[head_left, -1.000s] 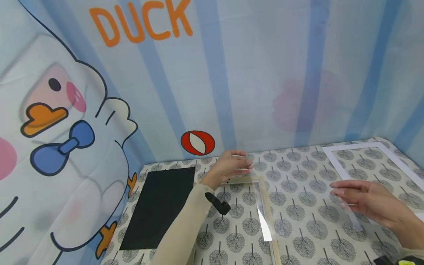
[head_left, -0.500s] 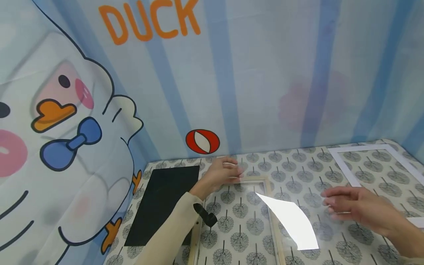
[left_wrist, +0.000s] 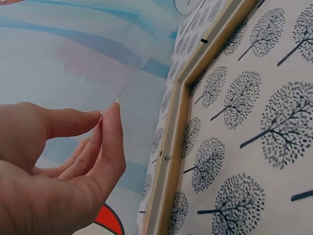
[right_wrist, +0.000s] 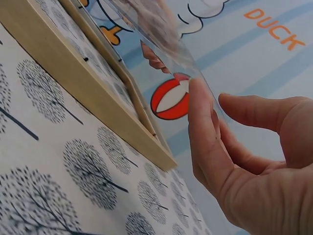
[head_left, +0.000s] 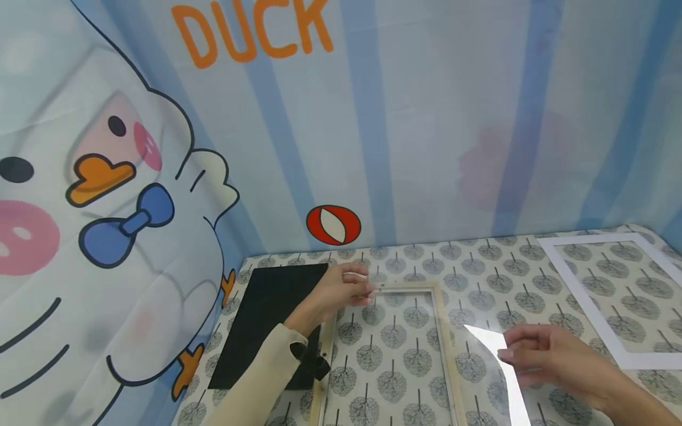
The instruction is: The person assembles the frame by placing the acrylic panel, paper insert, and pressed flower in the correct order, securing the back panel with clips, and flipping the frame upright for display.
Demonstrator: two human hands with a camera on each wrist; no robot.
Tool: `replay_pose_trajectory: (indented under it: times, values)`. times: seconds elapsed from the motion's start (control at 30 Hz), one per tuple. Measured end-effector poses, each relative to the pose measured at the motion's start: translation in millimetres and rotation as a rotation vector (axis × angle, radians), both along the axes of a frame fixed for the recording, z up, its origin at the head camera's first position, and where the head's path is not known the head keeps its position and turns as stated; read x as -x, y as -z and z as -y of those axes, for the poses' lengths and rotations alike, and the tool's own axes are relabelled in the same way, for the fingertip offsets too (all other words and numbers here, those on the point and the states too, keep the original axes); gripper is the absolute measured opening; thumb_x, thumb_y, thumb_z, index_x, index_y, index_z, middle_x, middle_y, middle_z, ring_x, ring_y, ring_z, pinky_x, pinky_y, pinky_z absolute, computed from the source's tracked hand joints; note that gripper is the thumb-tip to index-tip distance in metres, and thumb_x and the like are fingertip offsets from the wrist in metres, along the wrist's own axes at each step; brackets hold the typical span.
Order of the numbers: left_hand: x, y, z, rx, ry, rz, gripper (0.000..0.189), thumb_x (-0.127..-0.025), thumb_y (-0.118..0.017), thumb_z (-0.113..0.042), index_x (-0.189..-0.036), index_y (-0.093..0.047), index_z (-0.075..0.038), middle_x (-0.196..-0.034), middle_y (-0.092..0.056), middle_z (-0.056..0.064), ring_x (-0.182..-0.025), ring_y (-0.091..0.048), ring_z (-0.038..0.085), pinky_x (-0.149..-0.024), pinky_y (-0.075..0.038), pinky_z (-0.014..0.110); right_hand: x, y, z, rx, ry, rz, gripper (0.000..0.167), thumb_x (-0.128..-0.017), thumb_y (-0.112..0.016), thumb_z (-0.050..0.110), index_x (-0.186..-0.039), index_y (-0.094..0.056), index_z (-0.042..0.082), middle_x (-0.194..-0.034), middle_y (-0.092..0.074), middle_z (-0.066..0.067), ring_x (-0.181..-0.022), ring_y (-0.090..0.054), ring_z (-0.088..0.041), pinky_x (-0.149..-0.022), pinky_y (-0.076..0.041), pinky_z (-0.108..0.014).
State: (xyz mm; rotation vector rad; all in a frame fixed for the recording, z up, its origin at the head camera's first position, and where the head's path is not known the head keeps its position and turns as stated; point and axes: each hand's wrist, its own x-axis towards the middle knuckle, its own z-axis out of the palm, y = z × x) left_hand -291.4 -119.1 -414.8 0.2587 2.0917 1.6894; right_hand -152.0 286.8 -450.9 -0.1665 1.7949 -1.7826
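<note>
A clear, thin sheet [head_left: 486, 340] is held up between both hands over the table, showing mainly by its bright glare. My left hand [head_left: 337, 290] pinches its left edge between thumb and fingertips, as the left wrist view shows. On the opposite edge my right hand [head_left: 556, 362] has its thumb and fingers on either side of the sheet [right_wrist: 164, 36]. Beneath the sheet lies a light wooden picture frame [head_left: 446, 337] with an open middle. Its near end falls outside the head view.
A black rectangular board [head_left: 266, 302] lies left of the wooden frame, partly behind the left arm. At the right lies a white mat border [head_left: 591, 239]. Tree-patterned cloth [head_left: 479, 260] covers the table, and a duck-print curtain [head_left: 426, 118] hangs behind it.
Both hands have come slightly nearer with the sheet, the left also shifting leftward relative to the wooden frame. Glare on the sheet has moved right. The head view has turned a little left.
</note>
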Motion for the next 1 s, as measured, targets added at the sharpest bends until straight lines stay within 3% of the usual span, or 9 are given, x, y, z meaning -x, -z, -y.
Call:
replay_pose_trajectory:
  times: [0.3,0.5,0.73,1.0]
  values:
    - [-10.8,12.8,22.8,-0.012,-0.011,-0.005,0.046,-0.102,-0.069,-0.008,-0.143,-0.053,0.004,-0.121,-0.07,0.02,-0.094,-0.075,0.016,-0.089,-0.066,0.034,-5.8,6.9,26,0.202,-0.076,0.072,0.017,-0.11,-0.052,0.01,-0.123,-0.063,0.009,-0.113,-0.075,-0.002,-0.1,-0.075,-0.017,-0.09,-0.066,-0.037]
    - [-18.1,19.0,39.0,0.002,-0.019,-0.011,0.047,-0.102,-0.069,-0.009,-0.144,-0.054,0.005,-0.119,-0.072,0.019,-0.093,-0.076,0.015,-0.085,-0.066,0.031,-9.7,9.4,45,0.157,-0.038,0.093,0.017,-0.109,-0.056,0.013,-0.122,-0.063,0.004,-0.111,-0.074,-0.004,-0.097,-0.075,-0.017,-0.086,-0.066,-0.035]
    - [-30.0,19.7,53.5,-0.016,-0.016,-0.009,0.05,-0.1,-0.071,-0.005,-0.146,-0.053,0.003,-0.099,-0.071,0.006,-0.086,-0.073,0.013,-0.082,-0.064,0.028,-15.4,17.9,64,0.164,-0.028,0.122,0.01,-0.108,-0.058,0.015,-0.112,-0.067,0.011,-0.095,-0.076,-0.001,-0.084,-0.076,-0.012,-0.08,-0.066,-0.029]
    - [-48.4,21.7,66.0,0.019,-0.009,-0.004,0.053,-0.102,-0.066,-0.003,-0.152,-0.049,0.001,-0.101,-0.072,0.008,-0.087,-0.074,0.016,-0.076,-0.066,0.03,-21.3,24.3,76,0.163,-0.051,0.103,0.011,-0.107,-0.062,0.016,-0.11,-0.067,0.007,-0.096,-0.078,-0.003,-0.083,-0.075,-0.012,-0.08,-0.066,-0.028]
